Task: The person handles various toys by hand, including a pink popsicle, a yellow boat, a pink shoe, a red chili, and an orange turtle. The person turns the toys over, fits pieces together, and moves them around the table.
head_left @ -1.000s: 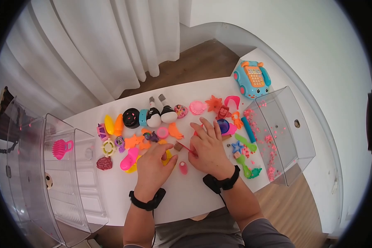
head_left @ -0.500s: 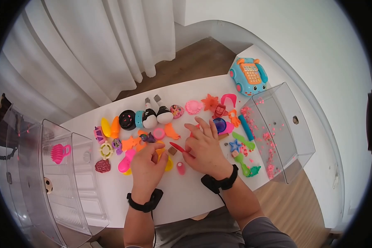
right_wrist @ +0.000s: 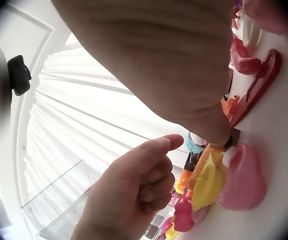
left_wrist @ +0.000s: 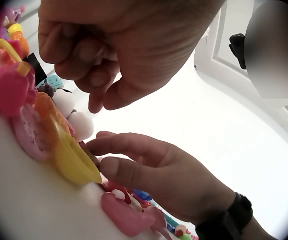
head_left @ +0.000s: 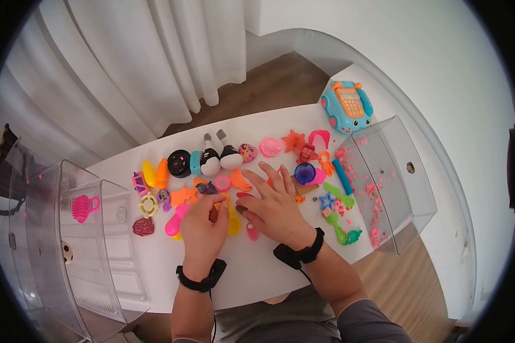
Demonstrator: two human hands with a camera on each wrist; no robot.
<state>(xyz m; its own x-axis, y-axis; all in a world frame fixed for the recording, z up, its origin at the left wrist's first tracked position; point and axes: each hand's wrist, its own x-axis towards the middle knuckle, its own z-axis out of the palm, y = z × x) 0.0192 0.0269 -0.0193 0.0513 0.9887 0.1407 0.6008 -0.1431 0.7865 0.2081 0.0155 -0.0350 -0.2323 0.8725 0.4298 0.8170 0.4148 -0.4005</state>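
My right hand pinches a small brown block between thumb and a finger, low over the table; in the left wrist view the block shows between them. Under that hand lies a flat red toy knife, partly covered in the head view. My left hand hovers just left, fingers curled, thumb against the index finger, with nothing visible in its grasp. Beside it are a yellow toy and a pink toy. A pink oval piece lies between the hands.
Colourful toys spread across the white table, including a black ring and a blue cup. Clear bins stand left and right, the right one with pink bits. A toy telephone sits at the back right.
My right hand has let go of the red knife, moved left and taken hold of the brown block. My left thumb has closed in against the index finger.
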